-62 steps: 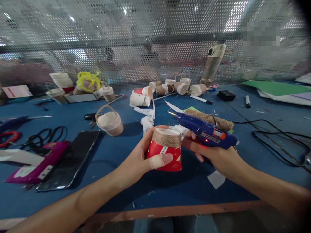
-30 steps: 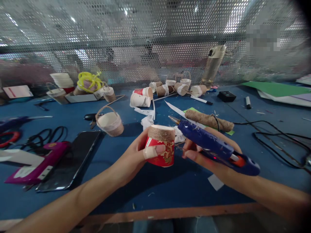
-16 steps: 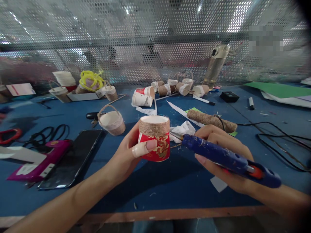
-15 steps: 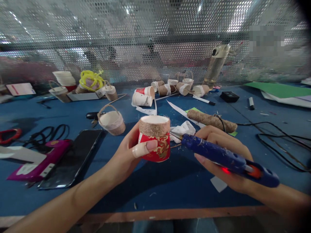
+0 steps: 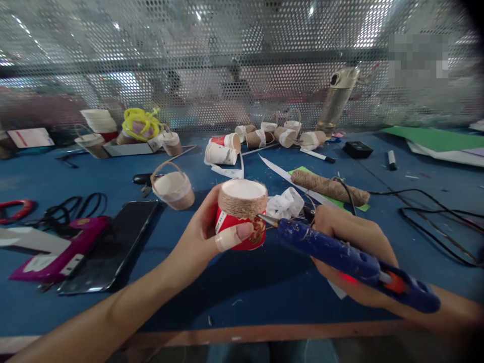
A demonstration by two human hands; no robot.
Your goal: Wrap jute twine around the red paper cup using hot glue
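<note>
My left hand point(image 5: 204, 237) grips a red paper cup point(image 5: 242, 214), bottom up, with jute twine wound around its upper part. A bandage wraps the thumb, which presses on the cup's front. My right hand point(image 5: 351, 242) is closed around a blue hot glue gun point(image 5: 340, 254). The gun's metal nozzle touches the cup's side just below the twine band. A red light glows under the gun body. A spool of jute twine point(image 5: 328, 187) lies on the blue table point(image 5: 242, 292) behind my right hand.
A small twine basket with a handle point(image 5: 172, 187) stands left of the cup. A dark phone point(image 5: 109, 244) and a magenta box point(image 5: 56, 254) lie at the left. Finished cups point(image 5: 264, 136) cluster at the back by a perforated metal screen point(image 5: 227, 55). Black cables point(image 5: 434, 217) run at the right.
The glue gun swung from pointing up and away to lying low, its nozzle now against the cup's side. The cup has turned a little in my left hand.
</note>
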